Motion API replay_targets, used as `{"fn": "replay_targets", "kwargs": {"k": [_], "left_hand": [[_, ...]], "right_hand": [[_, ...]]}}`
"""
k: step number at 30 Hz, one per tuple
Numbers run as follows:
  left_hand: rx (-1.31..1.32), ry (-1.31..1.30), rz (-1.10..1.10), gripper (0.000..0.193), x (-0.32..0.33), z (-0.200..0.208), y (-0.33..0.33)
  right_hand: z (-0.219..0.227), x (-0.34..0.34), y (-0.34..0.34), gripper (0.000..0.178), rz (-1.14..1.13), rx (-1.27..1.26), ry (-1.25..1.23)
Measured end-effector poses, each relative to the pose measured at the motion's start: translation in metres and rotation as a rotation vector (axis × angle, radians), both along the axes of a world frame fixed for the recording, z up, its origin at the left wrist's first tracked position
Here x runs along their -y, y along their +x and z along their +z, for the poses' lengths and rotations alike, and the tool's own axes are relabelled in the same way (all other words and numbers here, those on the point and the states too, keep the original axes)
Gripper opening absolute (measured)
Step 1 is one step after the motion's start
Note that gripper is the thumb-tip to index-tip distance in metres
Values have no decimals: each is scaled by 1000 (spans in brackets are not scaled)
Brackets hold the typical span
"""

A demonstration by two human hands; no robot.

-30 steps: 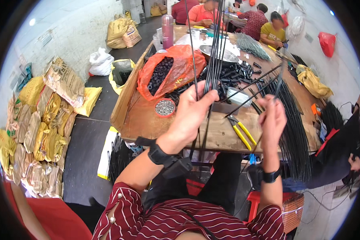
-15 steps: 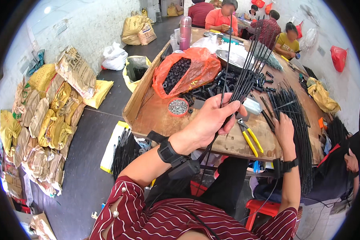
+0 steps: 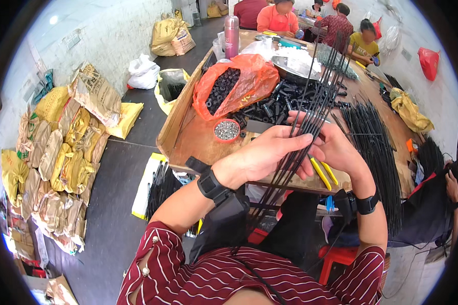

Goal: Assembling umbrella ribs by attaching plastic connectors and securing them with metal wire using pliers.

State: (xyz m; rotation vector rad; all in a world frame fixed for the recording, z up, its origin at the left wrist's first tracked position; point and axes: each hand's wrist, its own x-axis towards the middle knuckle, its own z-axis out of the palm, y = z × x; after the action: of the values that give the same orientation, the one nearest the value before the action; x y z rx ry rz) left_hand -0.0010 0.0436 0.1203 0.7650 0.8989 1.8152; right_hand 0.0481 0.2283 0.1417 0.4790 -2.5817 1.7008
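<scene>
A loose bunch of thin black rods [image 3: 322,94] slants upward over the table's near edge. My left hand [image 3: 262,152] is closed round it, thumb lying across the rods. From the other side my right hand [image 3: 343,150] meets the bunch, its fingers bent about the rods and partly hidden behind them. Just below the hands, yellow-handled cutting pliers [image 3: 324,175] lie on the wooden table [image 3: 188,145], their jaws covered from view. A thick pile of similar black rods [image 3: 374,147] lies to the right of my right hand.
An orange-red bag [image 3: 259,76] of black parts and a dish of small metal pieces [image 3: 226,130] stand left on the table. Behind are loose black fittings [image 3: 272,108], a metal pan [image 3: 295,71] and a pink flask [image 3: 231,38]. Co-workers sit beyond. Stuffed sacks [image 3: 61,152] line the left.
My right hand has left the rod pile and come in to the bunch beside my left hand. The bunch has shifted slightly nearer and to the right.
</scene>
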Motion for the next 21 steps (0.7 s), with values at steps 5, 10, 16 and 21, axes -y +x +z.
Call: {"fn": "replay_targets", "kwargs": {"k": [5, 10, 16, 21], "left_hand": [[80, -4, -167, 44, 1, -4, -5], [153, 39, -236, 40, 3, -4, -5], [12, -67, -71, 23, 9, -18, -9], [-41, 41, -57, 27, 4, 0, -6]], "right_hand": [[1, 9, -2, 36, 43, -74, 113], [1, 5, -2, 29, 12, -229, 292], [-2, 5, -13, 28, -61, -245, 371], [6, 3, -10, 32, -41, -373, 369]]}}
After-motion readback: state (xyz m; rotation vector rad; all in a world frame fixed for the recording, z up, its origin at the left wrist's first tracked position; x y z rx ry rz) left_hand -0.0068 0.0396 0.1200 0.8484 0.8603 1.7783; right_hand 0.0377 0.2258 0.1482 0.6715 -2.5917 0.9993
